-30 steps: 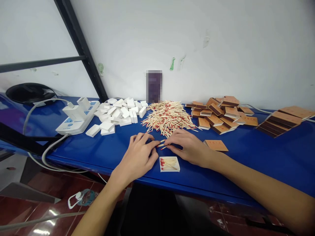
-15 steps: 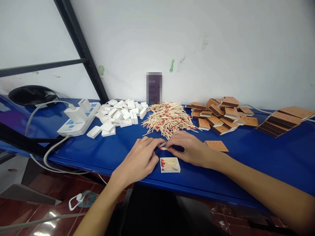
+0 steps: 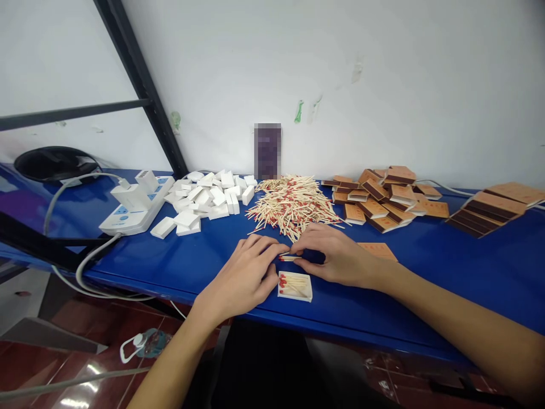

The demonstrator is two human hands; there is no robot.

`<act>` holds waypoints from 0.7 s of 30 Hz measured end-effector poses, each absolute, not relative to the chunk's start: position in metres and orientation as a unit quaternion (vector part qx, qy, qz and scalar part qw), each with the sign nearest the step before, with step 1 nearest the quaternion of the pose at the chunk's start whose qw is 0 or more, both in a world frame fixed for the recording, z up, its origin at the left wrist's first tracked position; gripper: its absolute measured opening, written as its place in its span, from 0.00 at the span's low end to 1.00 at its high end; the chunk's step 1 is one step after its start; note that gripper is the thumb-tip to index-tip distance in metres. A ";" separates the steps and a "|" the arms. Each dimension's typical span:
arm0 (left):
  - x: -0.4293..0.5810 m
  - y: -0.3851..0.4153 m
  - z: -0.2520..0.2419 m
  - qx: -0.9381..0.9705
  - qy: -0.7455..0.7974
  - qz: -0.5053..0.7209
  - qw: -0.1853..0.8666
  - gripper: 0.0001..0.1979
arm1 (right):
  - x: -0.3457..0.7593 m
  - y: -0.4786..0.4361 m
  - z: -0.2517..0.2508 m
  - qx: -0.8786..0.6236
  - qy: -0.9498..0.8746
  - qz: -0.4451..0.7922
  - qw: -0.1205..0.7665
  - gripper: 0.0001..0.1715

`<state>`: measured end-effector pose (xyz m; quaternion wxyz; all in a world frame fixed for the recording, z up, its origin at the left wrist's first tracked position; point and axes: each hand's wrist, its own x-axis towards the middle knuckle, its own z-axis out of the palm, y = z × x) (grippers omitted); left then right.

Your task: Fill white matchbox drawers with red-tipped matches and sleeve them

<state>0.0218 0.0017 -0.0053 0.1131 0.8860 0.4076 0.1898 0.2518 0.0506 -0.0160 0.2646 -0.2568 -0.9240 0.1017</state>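
On the blue table, my left hand and my right hand meet fingertip to fingertip around a small bundle of red-tipped matches. Both hands pinch that bundle from either end, just above the tabletop. Directly below it lies a white open matchbox tray with several matches inside, near the table's front edge. A large loose pile of matches lies just behind my hands. One orange matchbox sleeve lies flat beside my right wrist.
A heap of empty white trays lies at the back left, next to a white power strip with cables. Orange matchbox sleeves are piled at the back right, with a stack further right. A black metal frame rises on the left.
The matches between my fingertips have been gathered and turned level, and both hands have closed in slightly over the tray. The view has shifted a little.
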 end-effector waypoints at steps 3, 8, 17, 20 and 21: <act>0.021 0.002 -0.005 0.893 0.409 0.164 0.088 0.20 | 0.252 0.050 -0.015 -0.257 -0.924 0.103 0.263 0.04; 0.021 0.001 -0.005 0.895 0.411 0.156 0.067 0.19 | 0.253 0.051 -0.015 -0.247 -0.924 0.107 0.273 0.05; 0.026 0.005 -0.010 0.842 0.492 0.221 0.032 0.16 | 0.252 0.050 -0.015 -0.245 -0.924 0.111 0.273 0.06; 0.024 0.004 -0.010 0.848 0.471 0.233 0.064 0.18 | 0.252 0.050 -0.014 -0.240 -0.922 0.121 0.280 0.05; 0.023 0.004 -0.009 0.855 0.456 0.235 0.080 0.19 | 0.252 0.049 -0.013 -0.238 -0.921 0.130 0.280 0.05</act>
